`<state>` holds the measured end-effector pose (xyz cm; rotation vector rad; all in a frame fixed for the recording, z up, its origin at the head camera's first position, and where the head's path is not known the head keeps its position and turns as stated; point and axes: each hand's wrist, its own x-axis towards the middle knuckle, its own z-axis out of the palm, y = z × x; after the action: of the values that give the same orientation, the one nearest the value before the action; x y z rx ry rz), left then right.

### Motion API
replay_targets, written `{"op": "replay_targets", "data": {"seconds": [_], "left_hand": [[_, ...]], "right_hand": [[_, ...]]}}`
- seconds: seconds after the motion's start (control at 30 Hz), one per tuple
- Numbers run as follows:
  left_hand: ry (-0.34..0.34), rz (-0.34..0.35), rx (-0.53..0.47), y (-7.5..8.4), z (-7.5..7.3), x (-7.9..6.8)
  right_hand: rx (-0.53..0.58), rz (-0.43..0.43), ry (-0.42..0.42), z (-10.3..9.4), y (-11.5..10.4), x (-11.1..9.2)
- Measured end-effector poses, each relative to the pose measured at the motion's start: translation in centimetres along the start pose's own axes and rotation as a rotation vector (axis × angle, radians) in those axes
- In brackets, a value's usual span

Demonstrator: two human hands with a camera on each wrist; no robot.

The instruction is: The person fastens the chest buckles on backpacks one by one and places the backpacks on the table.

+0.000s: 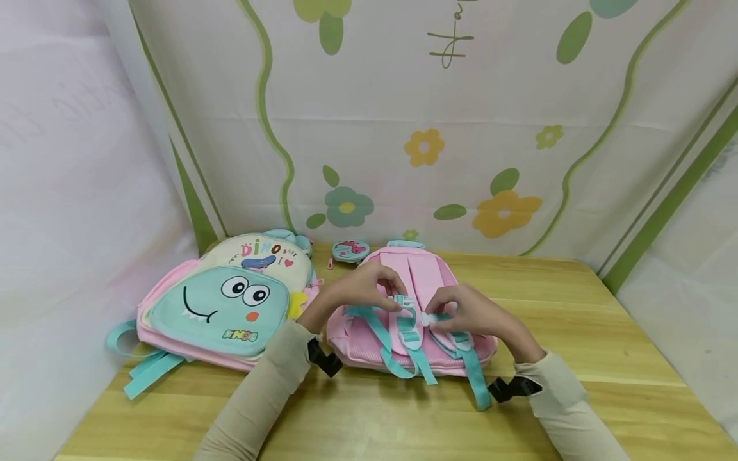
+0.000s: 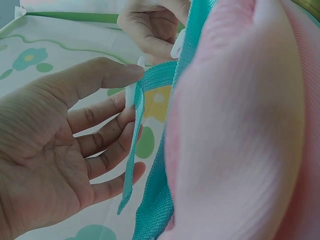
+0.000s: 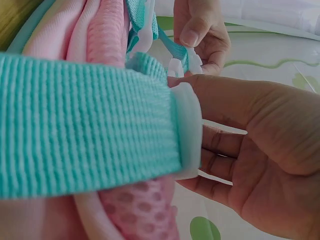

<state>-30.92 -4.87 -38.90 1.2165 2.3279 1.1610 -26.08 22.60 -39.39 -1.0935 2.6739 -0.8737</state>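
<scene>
A pink backpack [image 1: 423, 272] lies on the table with its straps facing up. Over it my left hand [image 1: 371, 287] pinches one white plastic buckle half [image 1: 402, 299] on a teal webbing strap [image 2: 159, 74]. Just to the right, thumb and fingertips of my right hand [image 1: 469, 312] pinch the other white buckle half [image 1: 427, 319]. In the head view the two halves are a small gap apart. A broad teal strap [image 3: 90, 130] covers part of the right wrist view, through a white slider [image 3: 189, 130].
At the left lies a second backpack [image 1: 190, 346] with a teal dinosaur face. A small round teal pouch [image 1: 350, 251] sits behind the pink bag. Loose teal strap ends [image 1: 477, 384] hang toward the front of the wooden table [image 1: 576, 333]. Printed fabric [image 1: 369, 83] hangs behind.
</scene>
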Motion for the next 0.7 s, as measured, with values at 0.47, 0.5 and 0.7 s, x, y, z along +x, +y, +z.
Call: {"op": "replay_targets", "data": {"seconds": [0.47, 0.5, 0.7], "left_hand": [[0.017, 0.011, -0.010, 0.2, 0.2, 0.2], [0.018, 0.013, -0.007, 0.2, 0.2, 0.2], [0.031, 0.043, -0.011, 0.1, 0.4, 0.2]], "right_hand": [[-0.014, -0.045, 0.116, -1.2, 0.0, -0.4], [-0.011, -0.043, 0.129, -1.2, 0.0, -0.5], [-0.025, -0.035, 0.238, -1.4, -0.6, -0.6]]}}
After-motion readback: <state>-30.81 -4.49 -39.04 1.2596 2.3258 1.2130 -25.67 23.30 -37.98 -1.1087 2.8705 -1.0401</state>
